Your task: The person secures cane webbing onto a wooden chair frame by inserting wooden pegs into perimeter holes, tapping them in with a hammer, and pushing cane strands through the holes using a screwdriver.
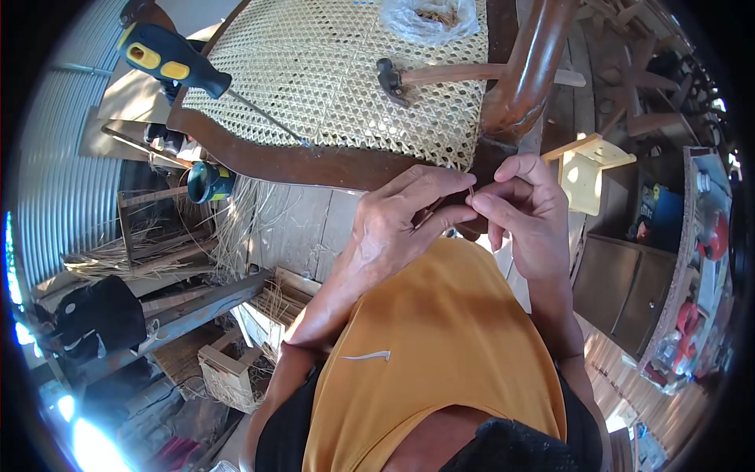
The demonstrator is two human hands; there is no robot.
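Just in front of the wooden frame's near edge, my left hand [399, 216] and my right hand [528, 206] meet fingertip to fingertip. Both are closed in a pinch around a thin brown sliver [470, 191], mostly hidden by the fingers. Beyond them is a woven cane panel [314, 86] set in a dark wooden chair frame [275, 163]. On the cane lies a hammer [391, 82], its handle reaching under or behind the chair's curved post [535, 59]. A black and yellow screwdriver [177, 61] has its tip at the panel's near edge.
A clear plastic bag [431, 20] with small brown pieces rests on the cane. To the left are a dark green can [209, 182], loose cane strands [244, 208] and a small wooden stool [228, 370]. A wooden cabinet [625, 287] and cluttered shelf [668, 315] stand right.
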